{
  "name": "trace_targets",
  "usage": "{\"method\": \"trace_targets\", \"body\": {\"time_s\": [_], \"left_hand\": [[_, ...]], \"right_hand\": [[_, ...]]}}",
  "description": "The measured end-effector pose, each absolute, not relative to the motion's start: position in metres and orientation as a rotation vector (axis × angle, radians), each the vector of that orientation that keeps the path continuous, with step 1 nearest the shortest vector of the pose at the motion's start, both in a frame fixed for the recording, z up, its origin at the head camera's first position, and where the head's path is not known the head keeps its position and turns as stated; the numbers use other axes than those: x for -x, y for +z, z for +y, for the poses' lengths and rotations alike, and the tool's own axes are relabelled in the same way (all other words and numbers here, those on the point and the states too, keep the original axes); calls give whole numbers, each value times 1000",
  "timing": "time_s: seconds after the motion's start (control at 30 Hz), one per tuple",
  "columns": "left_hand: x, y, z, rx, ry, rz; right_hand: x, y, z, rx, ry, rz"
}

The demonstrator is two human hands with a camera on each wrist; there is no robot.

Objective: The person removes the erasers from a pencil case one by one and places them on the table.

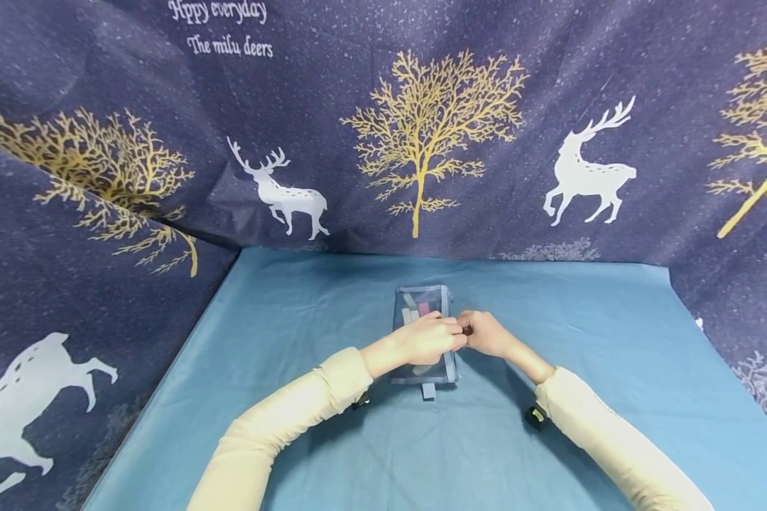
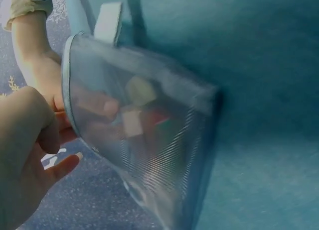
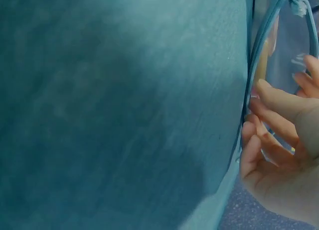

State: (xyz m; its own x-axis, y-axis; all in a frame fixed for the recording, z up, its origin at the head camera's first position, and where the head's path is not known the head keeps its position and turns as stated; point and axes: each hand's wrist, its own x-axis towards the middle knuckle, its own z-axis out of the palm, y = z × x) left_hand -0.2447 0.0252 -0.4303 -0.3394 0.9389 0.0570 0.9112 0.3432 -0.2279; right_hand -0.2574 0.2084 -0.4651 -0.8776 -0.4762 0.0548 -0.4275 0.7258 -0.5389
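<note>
The mesh pouch [image 1: 415,374] is laid flat on the blue surface [image 1: 332,312], midway between its left and right edges and toward the far edge. Its long axis is run near to far, tab [image 1: 429,391] pointed nearward, zip edge [image 1: 447,301] faced right. It should be light, limp and easily creased, with small pieces [image 1: 424,309] loose inside; best taken by the zip edge. That rim is apparently pinched by the right hand [image 1: 484,333]; whether it is gripped by the left hand's [image 1: 430,339] bent fingers cannot be told.
</note>
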Motion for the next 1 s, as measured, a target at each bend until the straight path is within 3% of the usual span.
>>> {"method": "trace_targets", "body": {"time_s": [0.53, 1.0], "left_hand": [[255, -402, 0, 1653, 257, -2487], [265, -404, -37, 1692, -306, -2383]], "right_hand": [[256, -463, 202, 822, -677, 2831], [255, -461, 202, 870, -656, 2813]]}}
